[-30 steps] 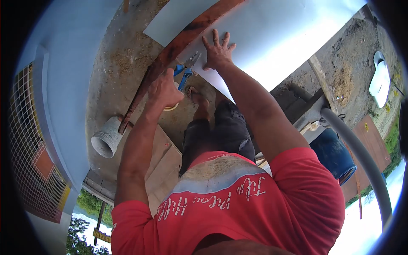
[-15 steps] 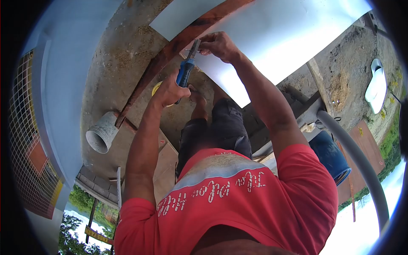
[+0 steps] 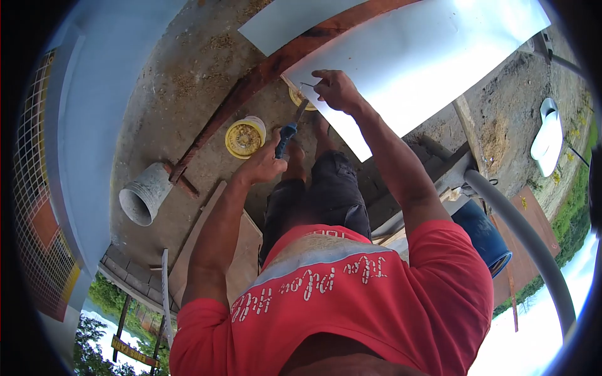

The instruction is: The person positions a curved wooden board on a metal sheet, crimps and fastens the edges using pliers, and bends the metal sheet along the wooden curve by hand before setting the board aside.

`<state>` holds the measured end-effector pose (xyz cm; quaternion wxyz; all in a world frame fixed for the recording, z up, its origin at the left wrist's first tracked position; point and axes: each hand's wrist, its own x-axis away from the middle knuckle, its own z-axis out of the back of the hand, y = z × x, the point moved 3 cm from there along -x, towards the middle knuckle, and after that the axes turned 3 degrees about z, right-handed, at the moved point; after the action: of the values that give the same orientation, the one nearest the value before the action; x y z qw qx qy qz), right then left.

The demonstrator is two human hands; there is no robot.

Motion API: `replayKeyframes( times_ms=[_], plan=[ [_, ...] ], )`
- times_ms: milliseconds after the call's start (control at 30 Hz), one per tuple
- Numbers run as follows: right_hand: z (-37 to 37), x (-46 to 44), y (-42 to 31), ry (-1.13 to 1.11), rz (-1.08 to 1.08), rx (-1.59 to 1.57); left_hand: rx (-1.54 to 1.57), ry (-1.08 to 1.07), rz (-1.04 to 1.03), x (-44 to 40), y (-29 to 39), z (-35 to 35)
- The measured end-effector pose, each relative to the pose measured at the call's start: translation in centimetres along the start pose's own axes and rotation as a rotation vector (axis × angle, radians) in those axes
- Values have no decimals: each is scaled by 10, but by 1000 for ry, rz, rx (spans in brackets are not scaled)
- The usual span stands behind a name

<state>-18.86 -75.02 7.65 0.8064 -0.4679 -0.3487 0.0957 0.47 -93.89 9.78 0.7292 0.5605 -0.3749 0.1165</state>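
My left hand (image 3: 263,164) is wrapped around a hand tool (image 3: 287,136) with a blue and black handle. Its narrow grey metal head points up toward my right hand; the exact kind of tool is unclear. Between the fingers of my right hand (image 3: 338,91) is a thin bent piece of metal wire (image 3: 307,84), close to the tool's tip but apparently apart from it. Behind and beneath that hand lies a large shiny metal sheet (image 3: 414,69), one corner hanging toward my legs. A reddish-brown beam (image 3: 251,81) crosses over the sheet.
On the ground stands a yellow-rimmed bucket (image 3: 244,139), with another yellow container (image 3: 296,97) near my feet. A grey bucket (image 3: 139,199) lies tipped at the left. To the right are a blue drum (image 3: 483,235), a grey pipe (image 3: 527,229) and a white object (image 3: 547,141).
My left hand and the tool have lowered and moved slightly right, away from my right hand. My right hand has also dropped a little. The yellow-rimmed bucket has come into fuller view.
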Motion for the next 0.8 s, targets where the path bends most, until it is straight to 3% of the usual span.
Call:
replayKeyframes(
  times_ms=[33, 133, 233, 333, 433, 633, 800],
  plan=[
    [5, 0, 5, 101, 4, -25, -35, -13, 22, 6, -6, -2],
    [6, -13, 25, 133, -1, -27, 126, -238, 351, 27, -18, -5],
    [-10, -27, 29, 269, 225, 147, 151, 99, -38, 56, 18, 6],
    [-29, -38, 25, 406, 497, 311, 68, 269, 36, 46, -7, 25],
    [-45, -40, 33, 470, 472, 427, -164, 521, -168, 15, -5, 48],
    [-63, -38, 46, 574, 660, 503, -318, 466, 0, -42, 32, 69],
    [-61, -39, 48, 572, 671, 411, -514, 586, -196, -70, 32, 57]
  ],
)
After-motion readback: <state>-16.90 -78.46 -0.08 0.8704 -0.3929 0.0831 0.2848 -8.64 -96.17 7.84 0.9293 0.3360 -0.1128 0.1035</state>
